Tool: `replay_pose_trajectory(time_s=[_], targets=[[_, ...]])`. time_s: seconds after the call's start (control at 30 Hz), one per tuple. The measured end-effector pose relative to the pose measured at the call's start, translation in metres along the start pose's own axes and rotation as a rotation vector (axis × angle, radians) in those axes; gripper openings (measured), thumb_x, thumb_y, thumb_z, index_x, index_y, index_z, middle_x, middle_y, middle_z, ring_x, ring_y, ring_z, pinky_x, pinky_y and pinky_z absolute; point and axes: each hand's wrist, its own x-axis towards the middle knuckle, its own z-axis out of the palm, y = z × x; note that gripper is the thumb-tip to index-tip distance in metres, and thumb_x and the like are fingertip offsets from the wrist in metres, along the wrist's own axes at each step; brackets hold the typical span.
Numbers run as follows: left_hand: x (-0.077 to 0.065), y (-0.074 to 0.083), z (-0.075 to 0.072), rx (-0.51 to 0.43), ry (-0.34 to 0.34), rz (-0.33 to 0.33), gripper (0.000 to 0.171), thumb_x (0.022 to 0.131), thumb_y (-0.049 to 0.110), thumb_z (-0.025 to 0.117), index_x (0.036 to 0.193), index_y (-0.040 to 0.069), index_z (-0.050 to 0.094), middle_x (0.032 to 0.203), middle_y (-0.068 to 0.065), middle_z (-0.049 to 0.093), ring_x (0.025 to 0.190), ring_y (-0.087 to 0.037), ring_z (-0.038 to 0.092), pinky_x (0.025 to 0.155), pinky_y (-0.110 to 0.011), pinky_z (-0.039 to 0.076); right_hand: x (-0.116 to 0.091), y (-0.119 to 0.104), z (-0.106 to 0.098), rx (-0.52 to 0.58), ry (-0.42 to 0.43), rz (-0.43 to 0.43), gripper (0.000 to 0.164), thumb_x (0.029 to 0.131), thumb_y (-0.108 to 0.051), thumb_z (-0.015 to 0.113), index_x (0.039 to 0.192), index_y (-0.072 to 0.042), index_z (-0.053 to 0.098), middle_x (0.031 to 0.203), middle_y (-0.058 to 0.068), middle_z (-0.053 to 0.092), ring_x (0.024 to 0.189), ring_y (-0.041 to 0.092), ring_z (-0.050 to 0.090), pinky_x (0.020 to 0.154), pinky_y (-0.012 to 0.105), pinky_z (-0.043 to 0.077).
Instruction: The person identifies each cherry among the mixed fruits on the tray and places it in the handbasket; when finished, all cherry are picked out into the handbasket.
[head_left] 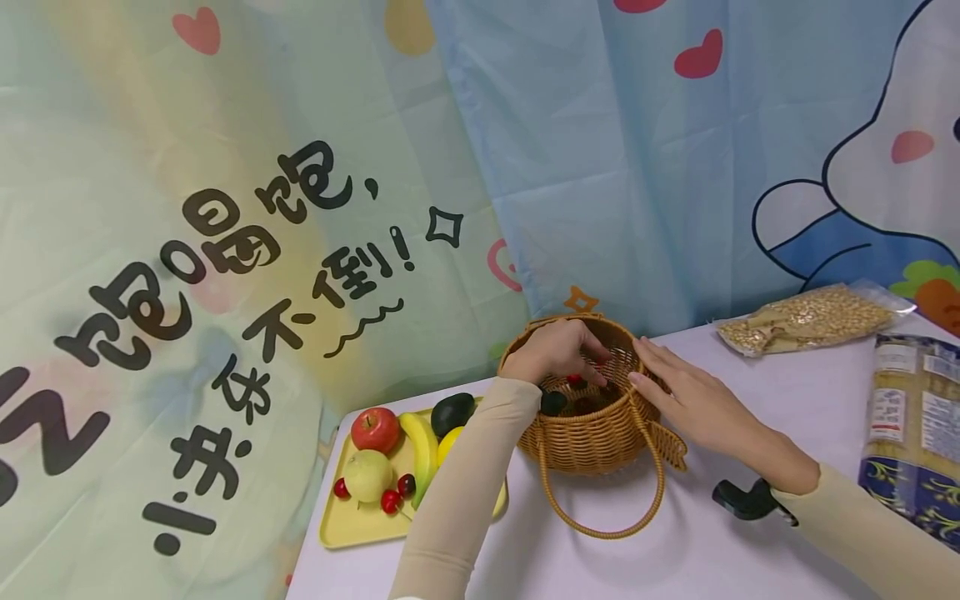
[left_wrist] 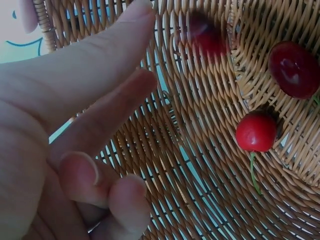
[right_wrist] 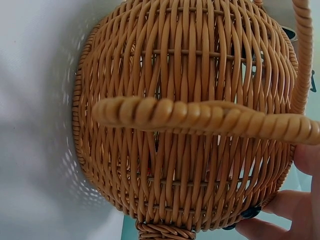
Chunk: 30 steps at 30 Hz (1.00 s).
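A brown wicker basket [head_left: 592, 450] stands on the table with its handle folded down in front. My left hand [head_left: 558, 350] reaches over the rim into it. In the left wrist view, its fingers [left_wrist: 107, 117] are loosely bent and hold nothing. Inside lie a red cherry [left_wrist: 256, 131] with a green stem and a dark red cherry [left_wrist: 294, 69]; another dark red cherry [left_wrist: 206, 34] looks blurred near the fingertips. A dark rounded thing [head_left: 553, 403] shows by the basket's left rim. My right hand [head_left: 697, 400] rests against the right rim, fingers extended.
Left of the basket, a yellow tray [head_left: 352, 537] bears a red apple [head_left: 375, 429], a pale green round fruit [head_left: 367, 475], a banana [head_left: 422, 450], a dark green fruit [head_left: 452, 412] and several cherries. To the right lie a bag of grains [head_left: 817, 319] and a patterned package [head_left: 915, 425].
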Motion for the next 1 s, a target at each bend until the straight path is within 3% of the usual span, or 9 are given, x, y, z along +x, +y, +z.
replay_pose_trajectory(time_s=[0.33,0.57,0.8,1.0], targets=[[-0.001,-0.003,0.000,-0.032,0.013,0.013,0.037,0.072,0.040,0.079,0.108,0.035,0.072,0.110,0.021,0.068,0.102,-0.002,0.062,0.083,-0.020,0.051,0.001,-0.001,0.003,-0.006,0.001,-0.009,0.069,0.100,-0.054,0.029,0.152,-0.010,0.018,0.158,0.017,0.017,0.140,0.043,0.025,0.105,0.064,0.027],[-0.007,-0.002,-0.011,-0.081,0.040,0.053,0.041,0.071,0.042,0.079,0.110,0.034,0.071,0.113,0.019,0.068,0.100,-0.003,0.064,0.079,-0.019,0.052,0.001,-0.002,0.001,0.002,-0.009,0.002,0.070,0.099,-0.055,0.028,0.152,-0.012,0.016,0.158,0.016,0.015,0.141,0.043,0.023,0.105,0.064,0.025],[-0.021,-0.007,-0.029,-0.140,0.140,0.119,0.044,0.072,0.042,0.079,0.113,0.032,0.070,0.114,0.017,0.068,0.104,-0.004,0.064,0.080,-0.018,0.051,0.000,-0.002,-0.001,0.002,-0.012,0.008,0.069,0.099,-0.054,0.030,0.152,-0.011,0.016,0.159,0.015,0.014,0.141,0.044,0.023,0.105,0.065,0.024],[-0.044,-0.013,-0.048,-0.238,0.241,0.150,0.045,0.074,0.040,0.077,0.116,0.025,0.070,0.113,0.007,0.071,0.106,-0.008,0.064,0.086,-0.023,0.051,0.000,-0.002,-0.001,-0.006,-0.007,0.011,0.069,0.100,-0.053,0.030,0.152,-0.010,0.016,0.158,0.016,0.015,0.141,0.044,0.023,0.106,0.065,0.023]])
